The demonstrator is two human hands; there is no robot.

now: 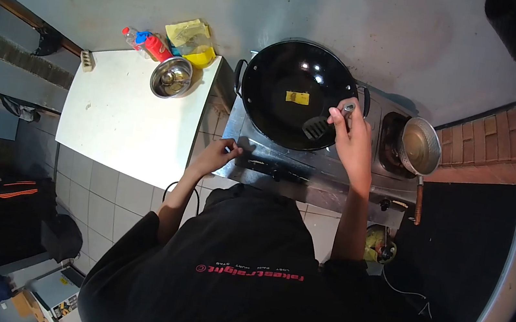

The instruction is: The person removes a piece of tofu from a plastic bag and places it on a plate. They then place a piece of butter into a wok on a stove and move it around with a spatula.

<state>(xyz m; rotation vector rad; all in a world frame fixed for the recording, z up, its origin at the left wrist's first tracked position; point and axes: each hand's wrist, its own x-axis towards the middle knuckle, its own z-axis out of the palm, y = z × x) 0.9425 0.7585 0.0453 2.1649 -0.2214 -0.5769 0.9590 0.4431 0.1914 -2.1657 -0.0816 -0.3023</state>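
My right hand is closed around the grey-tipped handle of a black slotted spatula. The spatula's head hangs over the near right part of a large black wok. Inside the wok, a small yellow rectangle with darker marks shows near the middle. My left hand hovers by the stove's front left edge, fingers loosely bent and apart, with nothing visible in them. Beneath the wok is the metal gas stove.
A saucepan holding liquid sits on the right burner, its wooden handle pointing toward me. On the white table at left are a steel bowl, a red bottle and a yellow packet. A brick ledge borders the right side.
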